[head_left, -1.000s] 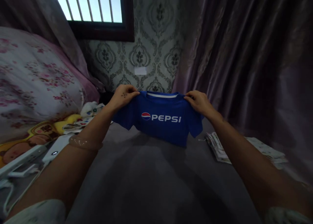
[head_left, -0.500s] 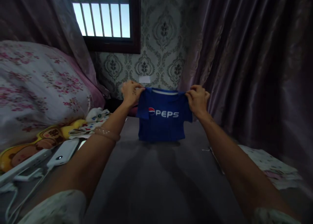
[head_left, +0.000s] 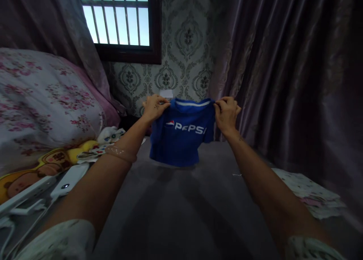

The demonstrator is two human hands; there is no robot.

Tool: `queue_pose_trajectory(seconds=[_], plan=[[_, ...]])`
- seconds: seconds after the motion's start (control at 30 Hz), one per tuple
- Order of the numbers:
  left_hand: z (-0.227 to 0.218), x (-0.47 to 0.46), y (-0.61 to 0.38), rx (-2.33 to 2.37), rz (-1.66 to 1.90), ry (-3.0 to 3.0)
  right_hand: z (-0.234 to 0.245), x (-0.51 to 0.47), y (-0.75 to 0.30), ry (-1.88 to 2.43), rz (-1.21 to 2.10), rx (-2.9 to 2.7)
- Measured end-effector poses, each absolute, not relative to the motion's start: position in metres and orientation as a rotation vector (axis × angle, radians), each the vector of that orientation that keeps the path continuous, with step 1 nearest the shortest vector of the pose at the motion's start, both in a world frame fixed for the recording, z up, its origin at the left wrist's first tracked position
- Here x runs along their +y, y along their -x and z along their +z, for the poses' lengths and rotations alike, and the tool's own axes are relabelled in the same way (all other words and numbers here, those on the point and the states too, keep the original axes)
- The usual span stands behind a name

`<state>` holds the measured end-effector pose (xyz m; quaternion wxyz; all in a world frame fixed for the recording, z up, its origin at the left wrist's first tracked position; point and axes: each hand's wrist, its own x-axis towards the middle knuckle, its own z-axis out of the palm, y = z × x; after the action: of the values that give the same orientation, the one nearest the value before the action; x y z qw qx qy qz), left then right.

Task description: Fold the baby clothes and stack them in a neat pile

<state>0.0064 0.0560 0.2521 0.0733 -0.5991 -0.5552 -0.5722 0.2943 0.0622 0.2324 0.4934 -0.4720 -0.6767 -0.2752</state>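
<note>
A small blue T-shirt (head_left: 178,146) with a white "PEPSI" print hangs upright in front of me, its front toward me. My left hand (head_left: 154,108) pinches it at the left shoulder between thumb and fingers. At the opposite shoulder my right hand (head_left: 227,114) is closed on the cloth in the same way. The neckline sags between the two hands and shows a pale inner band. Its lower hem hangs at a slant close over the grey bed surface (head_left: 170,214).
On the left lie a white power bank (head_left: 70,179) with a cable, a power strip (head_left: 28,193), a yellow cartoon cushion (head_left: 53,161) and floral bedding (head_left: 51,97). Folded patterned cloth (head_left: 309,192) lies at the right, below a purple curtain (head_left: 283,82). A barred window (head_left: 116,23) is behind.
The shirt's lower part has swung to the left, and its neckline now sags more openly. Both hands keep their hold at the shoulders. More of the print's last letter shows.
</note>
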Motion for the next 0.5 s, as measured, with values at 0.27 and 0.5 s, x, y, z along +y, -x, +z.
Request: queue_pose_trajectory(seconds=[0.27, 0.5], plan=[[0.2517, 0.0535, -0.0039, -1.64, -1.78, 1.744, 0.2291, 0.0618, -0.2911, 1.141, -0.671, -1.59], [0.2452, 0.059, -0.0023, -1.733, -1.775, 1.878, 0.2259, 0.0678, -0.2899, 1.164, -0.68, -1.546]])
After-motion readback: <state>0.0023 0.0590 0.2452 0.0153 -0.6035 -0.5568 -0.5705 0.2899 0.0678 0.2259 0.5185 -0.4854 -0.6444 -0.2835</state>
